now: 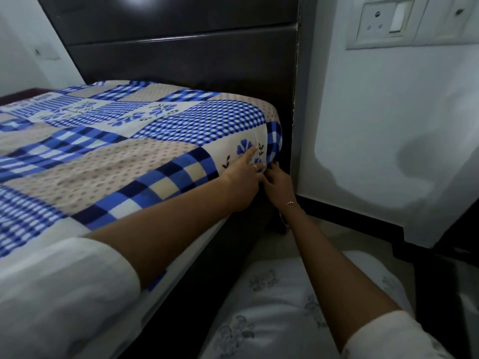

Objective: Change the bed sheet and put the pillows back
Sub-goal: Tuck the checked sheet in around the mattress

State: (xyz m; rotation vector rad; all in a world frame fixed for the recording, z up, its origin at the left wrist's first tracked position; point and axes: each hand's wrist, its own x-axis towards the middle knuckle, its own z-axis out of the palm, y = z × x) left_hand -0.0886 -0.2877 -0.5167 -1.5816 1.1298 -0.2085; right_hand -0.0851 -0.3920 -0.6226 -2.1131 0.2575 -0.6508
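- The bed sheet [124, 141], a patchwork of blue checks, beige dotted squares and blue flowers, lies spread over the mattress [181, 257] and wraps down over the corner nearest the headboard [181, 55].
- The left hand [245, 182] rests on the sheet at that corner, its index finger stretched straight out and pressing a blue flower on the side of the mattress; the other fingers are tucked toward the sheet's lower edge, and whether they pinch cloth cannot be told. A ring shows on one finger.
- The right hand [278, 183] sits just beside the left, touching it, with its fingers curled at the sheet's lower edge at the corner; the fingertips are hidden in shadow, so I cannot tell whether they grasp the cloth. A thin bracelet circles that wrist.
- Farther along the side, a white strip of mattress shows below the sheet's edge.
- The dark headboard stands upright behind the corner, against a white wall [388, 125].
- A socket and switch plate [386, 22] is mounted on the wall, upper right.
- Both forearms come out of white sleeves [64, 294].
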